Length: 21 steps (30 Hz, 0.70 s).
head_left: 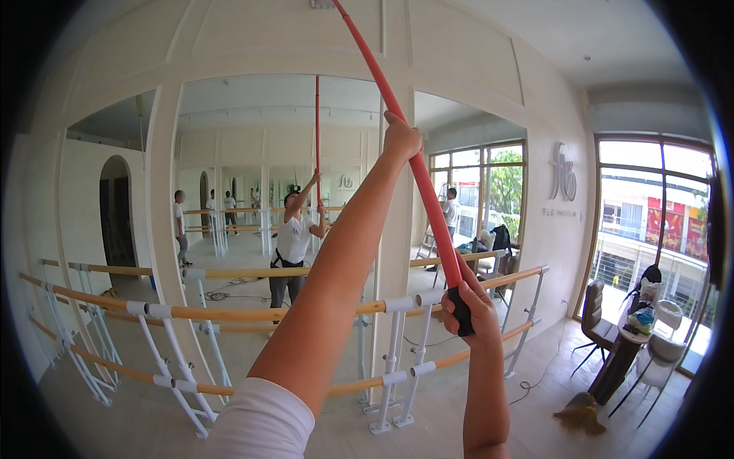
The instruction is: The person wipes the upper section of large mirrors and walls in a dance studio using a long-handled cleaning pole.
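Note:
A long red pole (433, 203) slants across the view, from its black grip (460, 312) at the lower right to the top edge, where its upper end runs out of sight. High on the pole, my left hand (402, 140) is closed around it, with that arm stretched far up. My right hand (475, 307) is wrapped around the black grip at the bottom end. Beside the pole's top, a small grey fitting (323, 4) shows on the upper wall, cut off by the frame. The mirror (252, 252) reflects me holding the pole upright.
Ballet barres with wooden rails (229, 313) and white stands cross in front of the mirrored wall. At right are a brown chair (599, 321), a small cluttered table (633, 336), a white chair (664, 356) and a broom (581, 417) by tall windows. A cable (527, 386) lies on the floor.

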Each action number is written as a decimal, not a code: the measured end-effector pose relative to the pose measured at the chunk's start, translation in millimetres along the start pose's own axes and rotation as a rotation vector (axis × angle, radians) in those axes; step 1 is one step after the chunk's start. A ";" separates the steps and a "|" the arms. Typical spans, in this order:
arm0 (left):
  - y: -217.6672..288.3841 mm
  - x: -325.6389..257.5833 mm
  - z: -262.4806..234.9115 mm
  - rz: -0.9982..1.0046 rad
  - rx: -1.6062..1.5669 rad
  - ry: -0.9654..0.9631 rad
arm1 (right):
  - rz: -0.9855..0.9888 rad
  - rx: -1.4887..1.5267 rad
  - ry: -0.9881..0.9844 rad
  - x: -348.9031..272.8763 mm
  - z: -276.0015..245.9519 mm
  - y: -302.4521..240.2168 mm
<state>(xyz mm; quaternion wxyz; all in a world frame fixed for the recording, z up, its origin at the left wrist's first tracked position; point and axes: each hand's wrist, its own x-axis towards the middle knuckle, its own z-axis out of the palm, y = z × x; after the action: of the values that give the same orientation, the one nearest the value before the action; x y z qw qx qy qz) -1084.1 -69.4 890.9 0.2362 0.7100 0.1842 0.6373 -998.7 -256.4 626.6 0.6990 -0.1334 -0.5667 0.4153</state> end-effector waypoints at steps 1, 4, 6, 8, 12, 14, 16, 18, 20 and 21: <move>-1.5 -2.8 16.0 -0.005 0.002 -0.030 | -0.014 0.007 0.030 -6.1 -6.0 -1.1; -7.6 -8.3 50.4 -0.034 -0.016 -0.098 | -0.029 0.015 0.059 -16.3 -15.1 0.5; -15.3 -9.9 62.5 -0.040 -0.025 -0.096 | -0.015 0.032 0.071 -17.0 -18.3 6.6; -22.9 -14.1 68.8 -0.038 -0.039 -0.086 | 0.020 0.036 0.082 -22.3 -24.5 12.1; -54.3 -60.1 72.1 -0.084 -0.110 -0.074 | 0.114 0.015 0.134 -56.4 -35.8 41.4; -72.4 -103.8 66.2 -0.129 -0.090 -0.085 | 0.179 0.001 0.176 -88.7 -36.7 65.0; -79.0 -156.3 59.7 -0.114 -0.113 -0.121 | 0.227 0.003 0.228 -133.1 -39.2 89.6; -91.5 -205.4 48.0 -0.140 -0.155 -0.140 | 0.253 0.068 0.224 -176.7 -32.2 113.9; -97.4 -249.4 24.1 -0.175 -0.224 -0.181 | 0.297 0.082 0.252 -216.5 -19.8 139.5; -101.6 -266.3 10.8 -0.193 -0.262 -0.173 | 0.313 0.084 0.268 -228.3 -9.8 152.7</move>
<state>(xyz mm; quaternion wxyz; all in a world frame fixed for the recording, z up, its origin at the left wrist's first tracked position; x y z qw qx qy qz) -1101.3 -136.9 614.3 0.4017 0.7044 0.1457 0.5667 -1058.4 -326.1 367.6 0.7000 -0.2443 -0.4233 0.5207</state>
